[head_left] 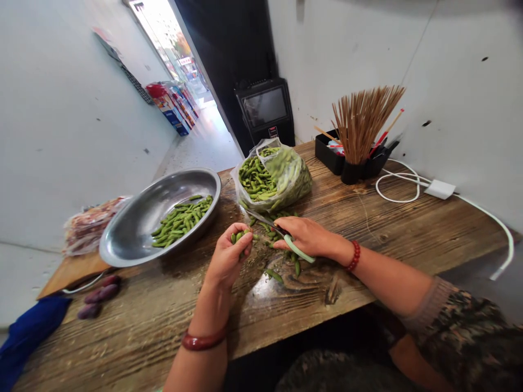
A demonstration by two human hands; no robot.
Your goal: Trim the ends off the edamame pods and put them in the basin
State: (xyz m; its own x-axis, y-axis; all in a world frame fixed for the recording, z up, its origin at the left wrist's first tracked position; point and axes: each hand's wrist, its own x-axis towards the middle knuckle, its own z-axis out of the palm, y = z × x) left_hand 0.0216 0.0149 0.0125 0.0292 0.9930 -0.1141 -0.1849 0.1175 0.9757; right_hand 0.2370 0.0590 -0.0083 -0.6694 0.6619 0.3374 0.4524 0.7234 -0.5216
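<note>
Several green edamame pods (pixel 240 236) are pinched in the closed fingers of my left hand (pixel 231 253). My right hand (pixel 304 235) grips a pair of scissors (pixel 300 250) with pale green handles, the blades pointing left above my left fingertips. Loose pods (pixel 274 276) and bits of trimmings lie on the wooden table under and around both hands. Just beyond them stands an open clear plastic bag (pixel 300 182) full of pods. To the left, a wide steel basin (pixel 134 231) holds a heap of pods (pixel 183 220) on its right side.
At the back right are a black holder (pixel 352 172) of thin brown sticks (pixel 363 122) and a black box (pixel 327 155). A white cable (pixel 484 212) runs along the right. Purplish-red oblong items (pixel 102 294) and a blue cloth (pixel 35 332) lie at left on the table (pixel 163 321).
</note>
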